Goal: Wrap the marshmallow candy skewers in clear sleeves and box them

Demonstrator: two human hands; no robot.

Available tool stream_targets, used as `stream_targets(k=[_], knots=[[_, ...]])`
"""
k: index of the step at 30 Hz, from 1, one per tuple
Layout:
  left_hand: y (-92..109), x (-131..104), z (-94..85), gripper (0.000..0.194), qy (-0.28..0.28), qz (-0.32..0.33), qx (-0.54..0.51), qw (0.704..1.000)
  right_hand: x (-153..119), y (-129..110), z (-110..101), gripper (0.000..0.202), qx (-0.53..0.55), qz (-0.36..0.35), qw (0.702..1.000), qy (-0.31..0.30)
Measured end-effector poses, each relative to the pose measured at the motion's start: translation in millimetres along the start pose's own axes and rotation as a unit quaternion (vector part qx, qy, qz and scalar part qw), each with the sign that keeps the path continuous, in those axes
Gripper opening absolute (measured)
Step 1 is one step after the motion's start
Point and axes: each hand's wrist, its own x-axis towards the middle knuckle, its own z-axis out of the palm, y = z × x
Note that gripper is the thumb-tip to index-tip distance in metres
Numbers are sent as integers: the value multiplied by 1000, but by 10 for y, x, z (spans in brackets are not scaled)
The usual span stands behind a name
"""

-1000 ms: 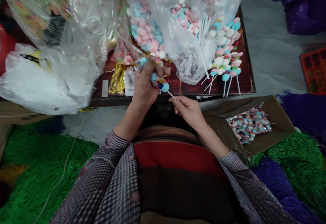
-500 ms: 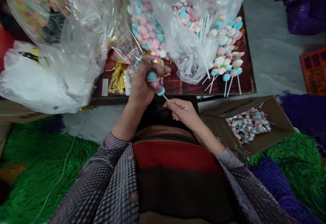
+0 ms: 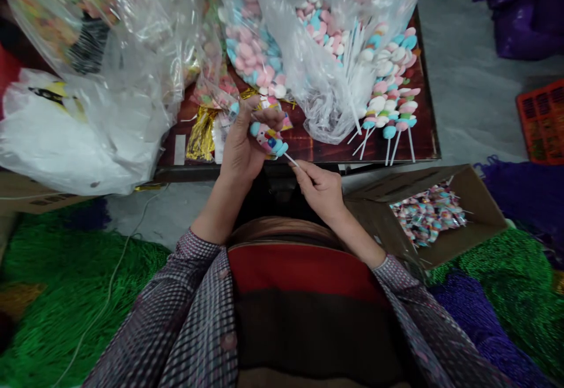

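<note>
My left hand (image 3: 241, 150) is curled round a skewer of pink and blue candies (image 3: 268, 138), in front of the table's near edge. A printed clear wrapper seems to cover the candies, but its edges are hard to make out. The thumb and fingertips of my right hand (image 3: 321, 190) pinch the skewer's white stick (image 3: 291, 159) at its lower end. Just beyond my left fingers lie colourful printed wrappers (image 3: 269, 103). Gold twist ties (image 3: 201, 135) are left of that hand.
Bags of pink, blue and white candies (image 3: 255, 53) stand on the dark table (image 3: 304, 150). Several finished-looking skewers (image 3: 396, 91) and white sticks (image 3: 356, 53) lie at its right. A white bag (image 3: 83, 141) sits left. A cardboard box (image 3: 482, 200) on the right holds wrapped candies.
The skewer has turned, showing a different side of its candies. My right hand has shifted slightly right, with the stick still pinched. The clear film raised above my left hand has come down.
</note>
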Motion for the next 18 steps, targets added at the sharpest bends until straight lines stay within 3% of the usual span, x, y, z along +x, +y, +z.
stream_targets(k=[10,14,18], knots=[[-211,-227,77,26,-75,-88,-7,993,29,-31,29,30,-37,5,999,-10],[-271,-215,-5,26,-53,-80,18,995,131,-34,-63,33,-69,-41,996,-39],[-315,-147,-79,20,-86,-55,18,995,315,-112,-229,30,-77,-68,994,44]])
